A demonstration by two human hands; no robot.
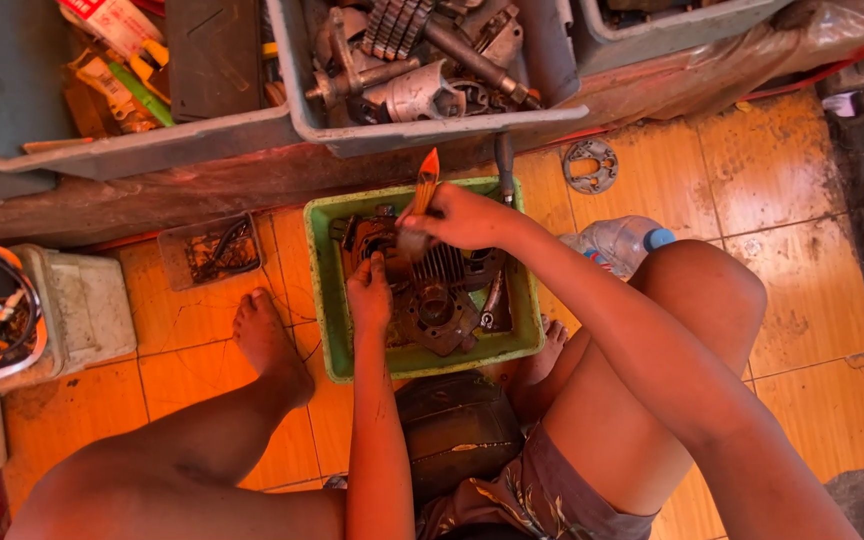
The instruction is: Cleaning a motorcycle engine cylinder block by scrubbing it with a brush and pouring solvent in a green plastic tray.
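A green plastic tub (324,290) sits on the orange tiled floor between my bare feet. Inside lies a dark, greasy engine block (437,295) with cooling fins. My left hand (369,295) rests on the engine's left side and steadies it. My right hand (462,217) is closed around a paintbrush with an orange handle (425,178), whose bristles touch the top of the engine near the fins.
Grey bins hold metal engine parts (422,60) and packets (122,60) on a low ledge behind the tub. A small tray of bits (214,250), a white container (82,305), a round metal plate (590,165) and a plastic bottle (617,245) lie on the floor.
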